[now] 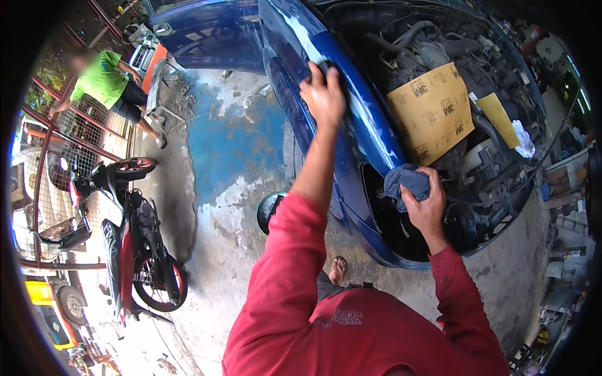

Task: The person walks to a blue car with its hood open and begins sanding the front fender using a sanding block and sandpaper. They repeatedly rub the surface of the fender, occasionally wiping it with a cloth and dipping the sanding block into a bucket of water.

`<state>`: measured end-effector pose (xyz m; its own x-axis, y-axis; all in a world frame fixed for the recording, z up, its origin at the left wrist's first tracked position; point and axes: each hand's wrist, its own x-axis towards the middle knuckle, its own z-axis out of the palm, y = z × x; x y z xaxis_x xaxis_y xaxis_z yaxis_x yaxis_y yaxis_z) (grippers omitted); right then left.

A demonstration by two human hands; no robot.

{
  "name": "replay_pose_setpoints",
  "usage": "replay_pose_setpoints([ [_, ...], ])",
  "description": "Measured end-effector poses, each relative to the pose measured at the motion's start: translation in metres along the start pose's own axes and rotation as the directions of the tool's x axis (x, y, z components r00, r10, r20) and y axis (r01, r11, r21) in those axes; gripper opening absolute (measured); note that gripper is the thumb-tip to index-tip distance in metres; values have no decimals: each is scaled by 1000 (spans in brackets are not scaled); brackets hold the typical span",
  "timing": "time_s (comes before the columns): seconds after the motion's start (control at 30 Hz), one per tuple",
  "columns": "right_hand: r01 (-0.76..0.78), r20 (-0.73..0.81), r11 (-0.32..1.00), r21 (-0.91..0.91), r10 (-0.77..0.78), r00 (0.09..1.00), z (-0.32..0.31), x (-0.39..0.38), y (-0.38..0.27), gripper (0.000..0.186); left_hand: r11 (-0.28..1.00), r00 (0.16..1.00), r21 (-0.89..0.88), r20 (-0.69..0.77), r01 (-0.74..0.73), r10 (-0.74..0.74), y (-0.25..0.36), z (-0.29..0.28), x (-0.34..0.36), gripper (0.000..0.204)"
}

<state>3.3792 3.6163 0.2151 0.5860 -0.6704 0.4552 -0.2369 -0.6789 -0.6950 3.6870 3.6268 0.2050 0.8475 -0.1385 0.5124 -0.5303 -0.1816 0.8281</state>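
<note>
My left hand [323, 95] presses on the blue car fender [364, 119], its fingers curled over a small dark thing [326, 65] too hidden to name. A glossy pale streak runs along the fender's top beside that hand. In my right hand [427, 203] is a bunched dark grey-blue cloth [404, 186], held at the fender's front end above the dark headlight opening. Both arms reach forward in red sleeves.
A brown sandpaper sheet [433, 113], a yellowish strip [497, 119] and a crumpled white piece [523, 141] lie over the open engine bay. A round dark container [269, 212] sits on the floor. A motorcycle [135, 244] and a person in green [103, 81] are at left.
</note>
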Motion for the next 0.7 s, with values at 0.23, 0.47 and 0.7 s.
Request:
replay_pose_setpoints([
  [0.23, 23, 18, 1000, -16, -23, 1000, -1, 3, -1, 47, 981, 962, -17, 190, -195, 194, 18, -48, -134, 73],
  [0.47, 32, 19, 999, 2, -32, 999, -1, 2, 0, 46, 979, 986, -113, 4, -167, 169, -20, -14, -16, 66],
  [0.7, 56, -2, 998, -10, -56, 998, 0, 2, 3, 46, 985, 970, -5, 173, -171, 169, 37, -57, -123, 71],
])
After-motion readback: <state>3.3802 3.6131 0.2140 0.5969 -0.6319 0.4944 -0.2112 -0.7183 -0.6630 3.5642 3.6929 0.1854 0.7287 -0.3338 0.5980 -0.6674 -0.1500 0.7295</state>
